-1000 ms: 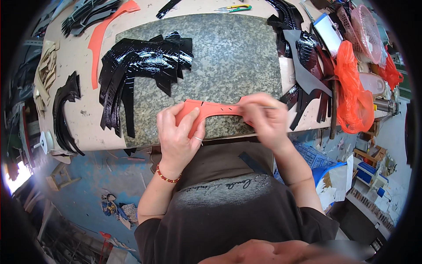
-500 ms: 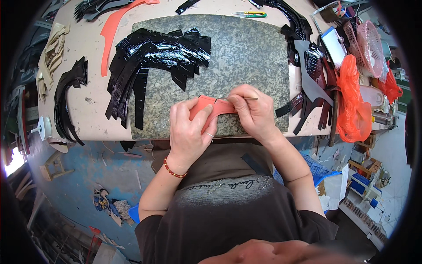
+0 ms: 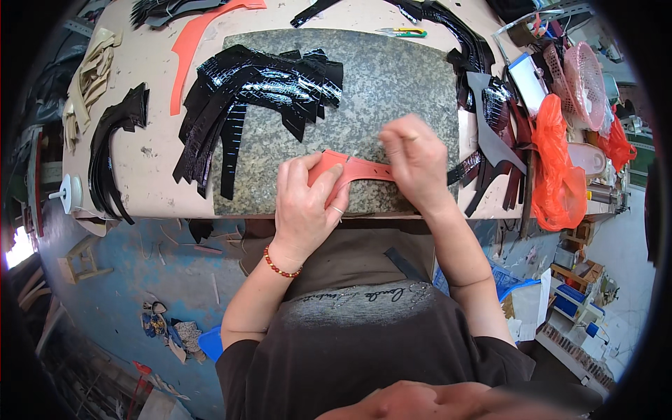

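A coral-coloured curved template (image 3: 367,170) with small dark slots and a dark rim along its lower edge lies at the near side of the mottled grey slab (image 3: 392,77). My left hand (image 3: 308,192) grips its left end, thumb and fingers pressed on top. Just above and beside its right end is my right hand (image 3: 418,157), fingers pinched closed and a little blurred. The thin rod-like tool that showed in its pinch a moment ago is mostly hidden now. Beyond my left hand lies a fanned stack of glossy black crocodile-textured strips (image 3: 259,80).
Another coral template (image 3: 183,63) lies at the far left, near curved black strips (image 3: 105,154) and beige strips (image 3: 91,70). Yellow-green thread snips (image 3: 406,32) lie at the back. On the right are a grey template (image 3: 490,129), a red plastic bag (image 3: 560,168) and a pink basket (image 3: 586,77).
My right hand has lifted off the template and swung slightly up and to the right, its rod-like tool no longer plainly visible. My left hand keeps its hold. The view has shifted slightly.
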